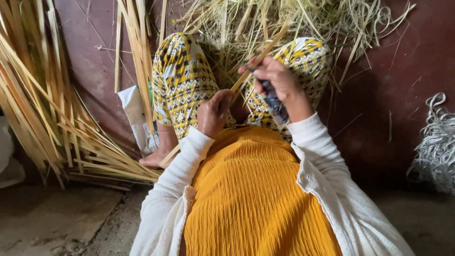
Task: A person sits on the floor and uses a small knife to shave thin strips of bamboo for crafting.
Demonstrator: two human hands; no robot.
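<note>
Bamboo strip (256, 59), flat and pale, gripped by left hand (214, 114); right hand (277, 78) clasps a dark-handled knife (274, 100).

Matt, fibrous bamboo strip (258, 58); crinkled yellow cloth (251, 194).

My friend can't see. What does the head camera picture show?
A seated person holds a long bamboo strip in the left hand and presses a dark-handled knife to it with the right hand. More strips lie piled on the left, shavings ahead.
</note>
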